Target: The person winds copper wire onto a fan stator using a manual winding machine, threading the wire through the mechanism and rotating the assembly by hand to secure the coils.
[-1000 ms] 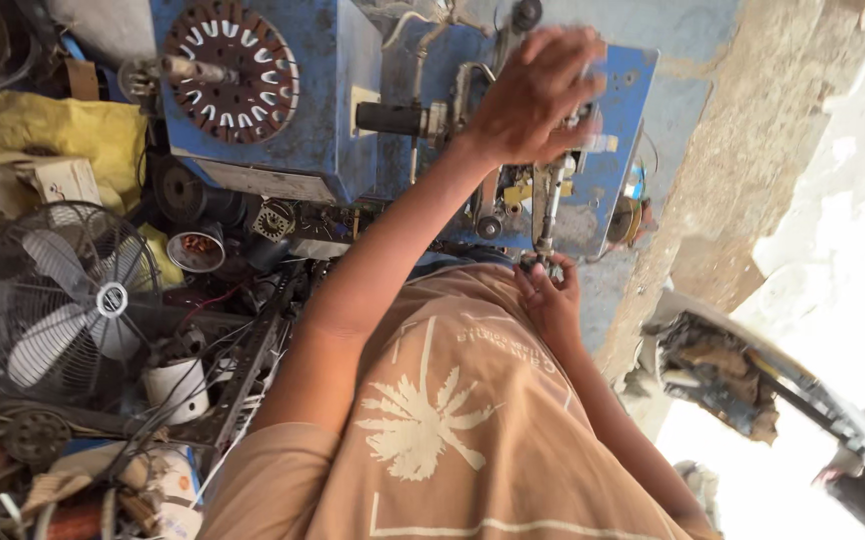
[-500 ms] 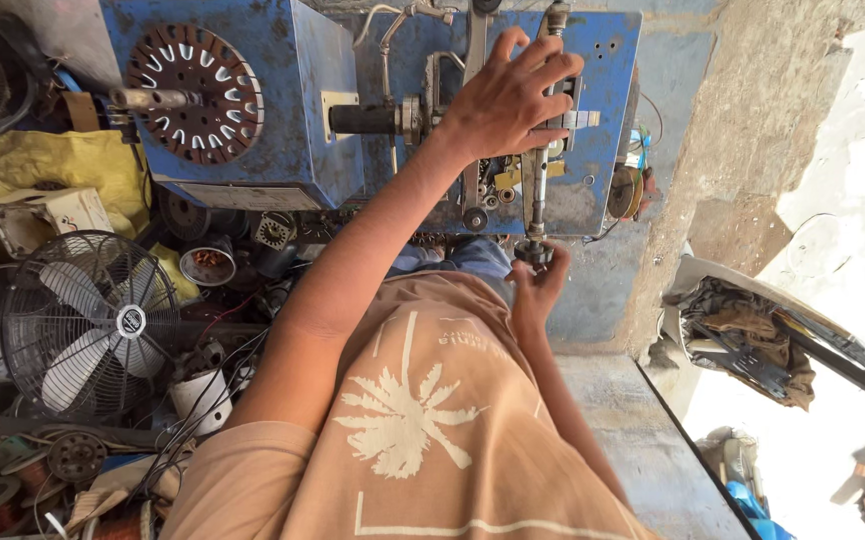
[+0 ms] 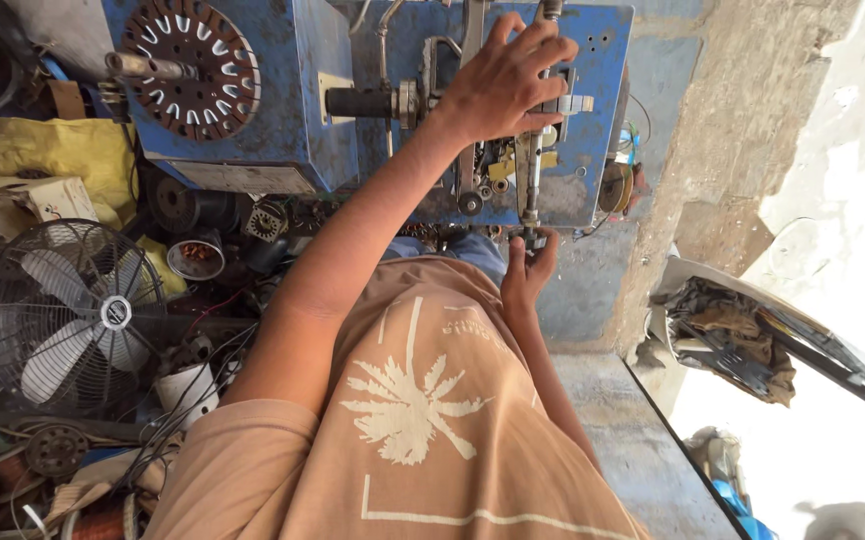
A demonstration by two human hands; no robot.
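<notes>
Head view: two hands at a blue winding machine, seen over the worker's own torso.

Nearest us lies the tan shirt (image 3: 423, 440) with its pale palm print; just beyond it our right hand (image 3: 525, 272) pinches, fingertips pressed together, the lower end of a slim vertical metal rod (image 3: 533, 180). Farther on, our left hand (image 3: 508, 85) lies over the upper fittings of the blue machine (image 3: 303, 100), fingers curled around a part; how firmly it closes we cannot tell. To do this well, we judge that both hands should keep the rod upright and move it slowly, clear of the black handle (image 3: 358, 102). A slotted stator disc (image 3: 191, 62) sits farther left, a table fan (image 3: 73, 315) among the clutter below.
</notes>
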